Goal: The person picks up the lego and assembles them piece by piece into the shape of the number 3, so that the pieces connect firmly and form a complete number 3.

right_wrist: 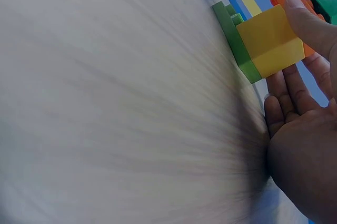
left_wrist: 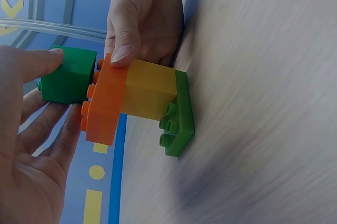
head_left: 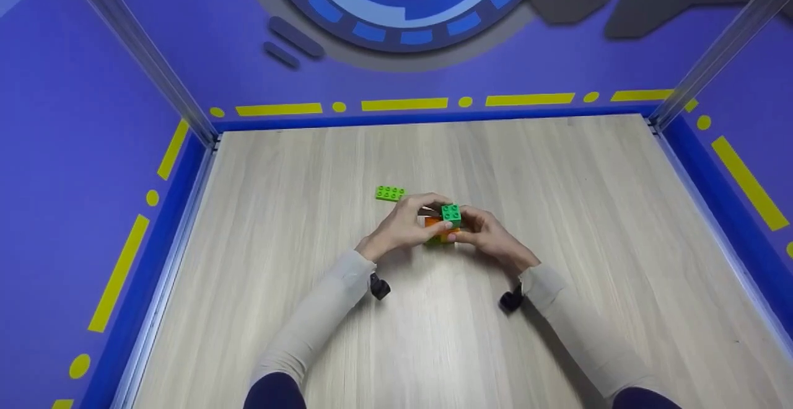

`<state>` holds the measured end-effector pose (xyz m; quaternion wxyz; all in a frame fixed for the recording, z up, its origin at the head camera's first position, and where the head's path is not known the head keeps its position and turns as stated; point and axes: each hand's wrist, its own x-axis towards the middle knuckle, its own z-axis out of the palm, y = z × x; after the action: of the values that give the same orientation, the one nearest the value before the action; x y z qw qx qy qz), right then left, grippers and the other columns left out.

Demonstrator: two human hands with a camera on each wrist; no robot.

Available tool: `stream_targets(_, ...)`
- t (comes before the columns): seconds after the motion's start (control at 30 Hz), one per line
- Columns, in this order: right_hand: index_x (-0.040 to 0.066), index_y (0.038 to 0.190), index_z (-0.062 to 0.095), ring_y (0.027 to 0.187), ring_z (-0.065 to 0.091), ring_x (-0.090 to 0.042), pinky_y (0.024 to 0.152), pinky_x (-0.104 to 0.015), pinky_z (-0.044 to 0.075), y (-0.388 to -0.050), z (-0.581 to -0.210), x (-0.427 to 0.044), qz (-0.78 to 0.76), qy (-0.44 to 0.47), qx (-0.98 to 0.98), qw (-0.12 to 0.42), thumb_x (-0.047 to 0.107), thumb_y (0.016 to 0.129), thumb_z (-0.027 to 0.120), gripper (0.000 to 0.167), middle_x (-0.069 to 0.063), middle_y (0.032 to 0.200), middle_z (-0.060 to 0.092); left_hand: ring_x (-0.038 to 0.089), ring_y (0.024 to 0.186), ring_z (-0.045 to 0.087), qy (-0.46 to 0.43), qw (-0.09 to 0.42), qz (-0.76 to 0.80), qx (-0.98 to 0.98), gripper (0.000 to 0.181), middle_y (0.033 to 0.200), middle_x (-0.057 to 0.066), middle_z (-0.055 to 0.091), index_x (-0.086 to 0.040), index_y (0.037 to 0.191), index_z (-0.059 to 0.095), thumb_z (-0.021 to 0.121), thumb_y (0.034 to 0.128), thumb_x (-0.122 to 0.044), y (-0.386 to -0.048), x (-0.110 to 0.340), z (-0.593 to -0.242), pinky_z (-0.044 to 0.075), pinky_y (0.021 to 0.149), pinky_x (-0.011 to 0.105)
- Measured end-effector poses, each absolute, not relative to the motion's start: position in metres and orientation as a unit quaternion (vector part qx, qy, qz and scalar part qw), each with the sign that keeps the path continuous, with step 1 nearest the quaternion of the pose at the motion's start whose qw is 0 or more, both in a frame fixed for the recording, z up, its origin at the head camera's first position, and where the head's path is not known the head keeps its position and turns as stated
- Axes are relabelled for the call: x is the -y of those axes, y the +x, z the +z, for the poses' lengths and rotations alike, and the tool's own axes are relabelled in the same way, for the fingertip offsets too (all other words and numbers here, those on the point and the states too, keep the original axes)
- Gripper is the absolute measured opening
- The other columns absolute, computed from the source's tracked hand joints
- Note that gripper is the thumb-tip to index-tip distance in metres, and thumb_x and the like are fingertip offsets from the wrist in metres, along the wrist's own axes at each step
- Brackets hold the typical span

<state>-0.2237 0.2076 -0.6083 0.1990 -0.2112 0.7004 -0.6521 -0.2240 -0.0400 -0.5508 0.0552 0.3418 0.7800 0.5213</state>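
Pale tabletop (head_left: 279, 173): left hand (head_left: 406, 223) pinches green block (left_wrist: 68, 75); right hand (head_left: 495, 238) grips orange brick (left_wrist: 107, 108). The yellow block (left_wrist: 150, 91) beneath is largely hidden from above.

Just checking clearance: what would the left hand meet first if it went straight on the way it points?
Probably the right hand, just beyond the dark green brick the left hand pinches; depth is hard to judge.

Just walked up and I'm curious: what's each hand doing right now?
Left hand: holding the dark green block between thumb and fingers.
Right hand: holding the orange-yellow-green stack.
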Motion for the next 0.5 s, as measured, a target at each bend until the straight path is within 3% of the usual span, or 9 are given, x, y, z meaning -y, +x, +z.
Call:
stream_targets(0.23,0.005,0.145,0.062,0.131,0.063,-0.020,0.107,-0.028,0.054,-0.2230,-0.6094,-0.2079,-0.652,-0.205,-0.699,0.212,0.011,0.099,0.077,0.048,-0.018,0.145,0.063,0.017,0.110,0.074,0.347,0.055,0.516,-0.781,0.034,0.122,0.006,0.076,-0.009,0.132,0.071,0.077,0.1003,-0.021,-0.2244,0.0398,-0.5516,0.061,0.101,0.042)
stream_targets(0.5,0.003,0.144,0.062,0.129,0.065,-0.020,0.106,-0.028,0.054,-0.2225,-0.6087,-0.2078,-0.660,-0.198,-0.694,0.211,0.010,0.098,0.078,0.050,-0.016,0.143,0.065,0.015,0.111,0.073,0.345,0.058,0.507,-0.788,0.034,0.123,0.004,0.076,-0.009,0.131,0.071,0.077,0.1003,-0.021,-0.2243,0.0389,-0.5514,0.060,0.101,0.036)
